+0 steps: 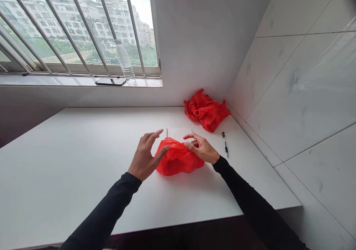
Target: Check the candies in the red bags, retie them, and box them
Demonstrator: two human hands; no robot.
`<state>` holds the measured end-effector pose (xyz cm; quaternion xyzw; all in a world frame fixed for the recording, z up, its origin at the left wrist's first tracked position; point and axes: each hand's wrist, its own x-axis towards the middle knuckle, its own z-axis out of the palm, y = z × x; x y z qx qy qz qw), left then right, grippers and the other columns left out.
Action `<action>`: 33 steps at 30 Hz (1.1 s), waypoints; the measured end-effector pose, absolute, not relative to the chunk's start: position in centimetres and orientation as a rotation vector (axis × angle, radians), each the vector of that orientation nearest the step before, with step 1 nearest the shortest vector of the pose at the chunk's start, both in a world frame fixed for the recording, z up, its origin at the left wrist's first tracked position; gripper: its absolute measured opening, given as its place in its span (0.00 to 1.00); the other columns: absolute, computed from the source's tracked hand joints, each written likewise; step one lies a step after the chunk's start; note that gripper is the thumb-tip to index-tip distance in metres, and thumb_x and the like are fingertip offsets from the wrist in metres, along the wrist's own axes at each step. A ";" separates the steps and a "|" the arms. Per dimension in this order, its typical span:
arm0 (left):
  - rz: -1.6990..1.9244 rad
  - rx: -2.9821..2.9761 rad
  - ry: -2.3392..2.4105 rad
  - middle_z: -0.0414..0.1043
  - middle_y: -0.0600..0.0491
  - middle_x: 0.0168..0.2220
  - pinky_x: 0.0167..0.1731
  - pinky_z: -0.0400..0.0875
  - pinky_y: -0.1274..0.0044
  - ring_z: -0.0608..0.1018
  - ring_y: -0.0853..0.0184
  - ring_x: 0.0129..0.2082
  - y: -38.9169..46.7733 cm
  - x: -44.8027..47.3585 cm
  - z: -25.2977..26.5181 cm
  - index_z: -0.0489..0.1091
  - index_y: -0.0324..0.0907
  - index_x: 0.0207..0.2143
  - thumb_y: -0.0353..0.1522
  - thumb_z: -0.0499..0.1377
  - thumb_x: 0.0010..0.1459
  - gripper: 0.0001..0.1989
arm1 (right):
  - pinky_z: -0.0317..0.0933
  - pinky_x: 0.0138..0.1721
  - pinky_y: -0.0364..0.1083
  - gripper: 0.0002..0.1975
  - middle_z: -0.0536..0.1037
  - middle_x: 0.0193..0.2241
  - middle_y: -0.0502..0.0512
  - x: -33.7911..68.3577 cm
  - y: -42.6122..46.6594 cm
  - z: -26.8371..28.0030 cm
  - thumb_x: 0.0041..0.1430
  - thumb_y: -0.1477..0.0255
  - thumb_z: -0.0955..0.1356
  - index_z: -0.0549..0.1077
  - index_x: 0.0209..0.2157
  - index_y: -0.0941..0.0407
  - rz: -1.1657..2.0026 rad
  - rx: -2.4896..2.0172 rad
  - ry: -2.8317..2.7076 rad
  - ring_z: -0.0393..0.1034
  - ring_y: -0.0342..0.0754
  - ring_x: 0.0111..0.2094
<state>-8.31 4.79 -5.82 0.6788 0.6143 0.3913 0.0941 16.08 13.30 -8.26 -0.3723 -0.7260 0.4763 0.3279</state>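
A crumpled red plastic bag [179, 161] lies on the white table [91, 157] between my two hands. At its left edge is my left hand [146, 155], fingers and thumb apart with nothing held. Over the bag's right side hovers my right hand [201, 148], its index finger stretched out and the other fingers partly curled; nothing shows in its grasp. Just behind the bag, a sheet of white paper or open notebook [179, 132] with faint marks is partly covered by the bag and hands.
More crumpled red plastic bags [207, 111] lie in the back corner by the walls. A black-capped pen [225, 145] rests to the right. On the window sill stand a clear water bottle [125, 63] and, lying flat, a phone [110, 82]. A tiled wall [300, 94] borders the right side.
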 end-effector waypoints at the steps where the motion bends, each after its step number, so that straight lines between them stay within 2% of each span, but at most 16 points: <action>1: 1.086 2.050 1.770 0.73 0.49 0.47 0.46 0.70 0.64 0.73 0.58 0.46 4.8 -7.9 -6.0 0.72 0.48 0.54 0.38 0.61 0.62 0.18 | 0.52 0.23 0.42 0.15 0.62 0.19 0.43 15.9 12.7 -8.1 0.61 0.56 0.70 0.76 0.40 0.53 1.271 -0.960 -1.927 0.54 0.42 0.20; 3: 1.004 2.081 1.721 0.75 0.50 0.39 0.45 0.69 0.63 0.73 0.58 0.41 4.9 -7.3 -6.3 0.76 0.47 0.42 0.34 0.60 0.61 0.08 | 0.52 0.25 0.43 0.13 0.63 0.20 0.44 16.0 11.4 -7.9 0.61 0.57 0.71 0.77 0.36 0.54 1.269 -0.957 -1.919 0.55 0.42 0.22; 5: 1.029 2.052 1.721 0.73 0.52 0.32 0.41 0.69 0.65 0.72 0.60 0.37 5.0 -7.2 -6.3 0.75 0.46 0.34 0.33 0.58 0.62 0.06 | 0.53 0.27 0.44 0.14 0.65 0.22 0.46 16.6 10.2 -7.9 0.64 0.57 0.69 0.75 0.34 0.54 1.230 -0.990 -1.825 0.57 0.43 0.24; 9: 1.238 1.868 1.789 0.71 0.51 0.33 0.33 0.68 0.71 0.71 0.64 0.33 4.8 -8.1 -5.3 0.72 0.44 0.35 0.35 0.55 0.64 0.08 | 0.56 0.30 0.43 0.15 0.65 0.28 0.47 19.4 8.0 -8.0 0.70 0.57 0.62 0.67 0.38 0.54 1.113 -1.094 -1.540 0.58 0.43 0.28; 11: 1.321 1.773 1.751 0.71 0.52 0.35 0.32 0.68 0.72 0.71 0.65 0.32 4.7 -8.5 -4.7 0.70 0.43 0.36 0.35 0.55 0.63 0.06 | 0.57 0.31 0.43 0.14 0.62 0.29 0.47 20.7 6.8 -7.9 0.70 0.57 0.63 0.65 0.37 0.53 1.069 -1.130 -1.461 0.57 0.43 0.29; 14: 1.306 1.746 1.542 0.72 0.51 0.40 0.37 0.70 0.71 0.74 0.65 0.36 4.2 -8.0 -4.0 0.68 0.44 0.40 0.32 0.55 0.59 0.06 | 0.58 0.33 0.42 0.14 0.63 0.31 0.47 21.5 5.1 -7.3 0.66 0.60 0.68 0.64 0.34 0.53 1.031 -1.154 -1.425 0.59 0.43 0.31; 17: 1.152 1.886 1.421 0.69 0.50 0.46 0.43 0.70 0.70 0.73 0.64 0.42 3.6 -6.7 -3.5 0.71 0.47 0.46 0.29 0.57 0.57 0.14 | 0.63 0.37 0.43 0.11 0.66 0.34 0.48 21.3 4.0 -6.3 0.63 0.64 0.70 0.65 0.40 0.52 1.017 -1.144 -1.423 0.64 0.45 0.36; 19: 1.108 1.963 1.431 0.67 0.50 0.44 0.42 0.71 0.70 0.73 0.64 0.41 3.1 -6.0 -3.1 0.74 0.47 0.43 0.31 0.58 0.58 0.11 | 0.65 0.39 0.45 0.14 0.68 0.35 0.48 21.1 3.5 -5.3 0.63 0.66 0.70 0.64 0.47 0.51 0.994 -1.149 -1.429 0.66 0.46 0.38; 21: 1.166 1.951 1.501 0.65 0.51 0.39 0.39 0.71 0.71 0.71 0.65 0.37 2.6 -5.5 -2.6 0.75 0.45 0.37 0.34 0.59 0.60 0.06 | 0.65 0.38 0.45 0.18 0.68 0.34 0.47 21.0 3.1 -4.1 0.63 0.67 0.70 0.63 0.52 0.49 0.981 -1.157 -1.434 0.66 0.45 0.36; 22: 1.219 1.905 1.549 0.64 0.51 0.37 0.36 0.70 0.72 0.70 0.65 0.36 2.2 -5.4 -2.3 0.75 0.44 0.34 0.36 0.58 0.61 0.07 | 0.65 0.36 0.45 0.18 0.67 0.32 0.46 21.0 2.8 -3.4 0.64 0.67 0.69 0.63 0.53 0.49 0.981 -1.151 -1.440 0.66 0.45 0.34; 24: 1.293 1.736 1.631 0.67 0.52 0.35 0.35 0.70 0.73 0.71 0.65 0.35 1.2 -5.4 -1.6 0.75 0.44 0.34 0.38 0.58 0.62 0.09 | 0.63 0.35 0.45 0.13 0.65 0.27 0.44 21.2 2.3 -2.2 0.65 0.67 0.68 0.66 0.49 0.50 0.984 -1.120 -1.467 0.65 0.45 0.32; 26: 1.309 1.517 1.668 0.72 0.51 0.39 0.37 0.70 0.73 0.74 0.62 0.39 -0.1 -5.4 -0.9 0.76 0.45 0.38 0.40 0.59 0.61 0.10 | 0.63 0.39 0.46 0.06 0.64 0.24 0.46 21.4 1.9 -1.1 0.68 0.65 0.67 0.69 0.38 0.52 0.969 -1.076 -1.509 0.67 0.47 0.35; 28: 1.292 1.329 1.682 0.76 0.50 0.43 0.41 0.71 0.73 0.75 0.58 0.45 -1.9 -5.3 -0.3 0.77 0.46 0.41 0.43 0.61 0.59 0.13 | 0.63 0.43 0.47 0.16 0.65 0.23 0.48 21.6 1.7 -0.5 0.70 0.63 0.65 0.67 0.28 0.54 0.970 -1.047 -1.518 0.69 0.48 0.39; 29: 1.270 1.275 1.691 0.77 0.50 0.44 0.43 0.71 0.72 0.75 0.57 0.46 -2.9 -5.2 0.0 0.77 0.46 0.41 0.43 0.62 0.58 0.14 | 0.63 0.43 0.47 0.19 0.66 0.23 0.49 21.8 1.6 -0.4 0.71 0.62 0.63 0.66 0.26 0.54 0.981 -1.041 -1.506 0.69 0.48 0.39; 31: 1.203 1.231 1.716 0.77 0.50 0.43 0.42 0.71 0.72 0.76 0.57 0.44 -5.0 -5.0 0.4 0.76 0.46 0.40 0.44 0.62 0.57 0.14 | 0.63 0.43 0.47 0.20 0.68 0.23 0.49 22.1 1.6 -0.3 0.73 0.60 0.62 0.66 0.27 0.54 1.002 -1.059 -1.470 0.68 0.46 0.35; 33: 1.095 1.219 1.747 0.77 0.51 0.40 0.38 0.71 0.72 0.76 0.57 0.39 -7.0 -4.7 0.8 0.74 0.47 0.38 0.47 0.63 0.55 0.15 | 0.64 0.40 0.47 0.15 0.70 0.25 0.48 22.4 1.3 -0.1 0.72 0.60 0.62 0.69 0.34 0.53 1.011 -1.098 -1.465 0.68 0.46 0.32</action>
